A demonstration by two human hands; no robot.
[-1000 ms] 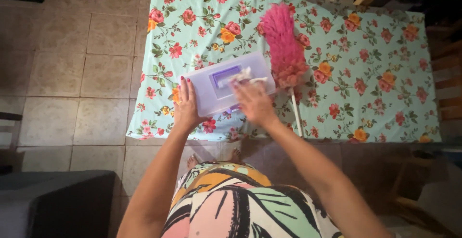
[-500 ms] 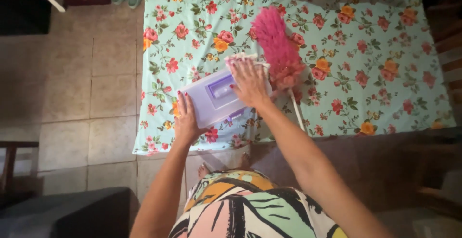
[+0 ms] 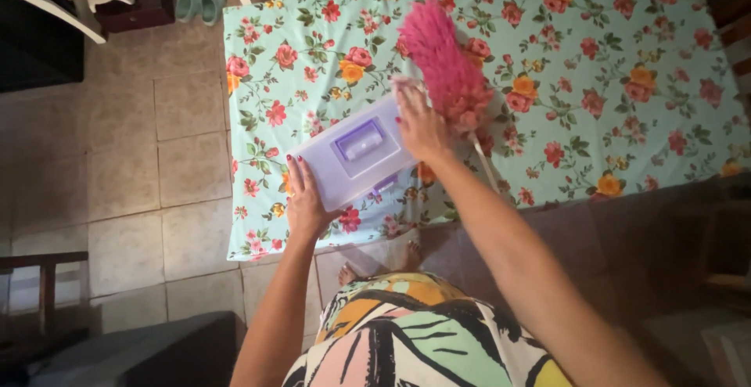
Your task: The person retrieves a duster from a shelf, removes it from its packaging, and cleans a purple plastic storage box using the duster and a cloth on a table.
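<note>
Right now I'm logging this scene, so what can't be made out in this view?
- Box contents: lid shut.
- Right hand palm side: hidden by its own back; whether its grip closes on anything is unclear.
- Duster handle: lower end hidden behind the right arm.
- Table legs: cloth covers them.
- Sandals: small, far.

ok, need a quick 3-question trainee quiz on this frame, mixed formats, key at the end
1. True or false: the pink duster lies on the floral tablecloth.
2. Which hand rests on the far edge of the lilac plastic box? A) left hand B) right hand C) neither
3. Fill in: the pair of green slippers sits on the tiled ____.

Key:
1. True; its white stick points back toward the person.
2. B; the right hand is on the far edge beside the duster, and the left hand holds the near corner.
3. floor, beyond the table's far left corner.
</note>
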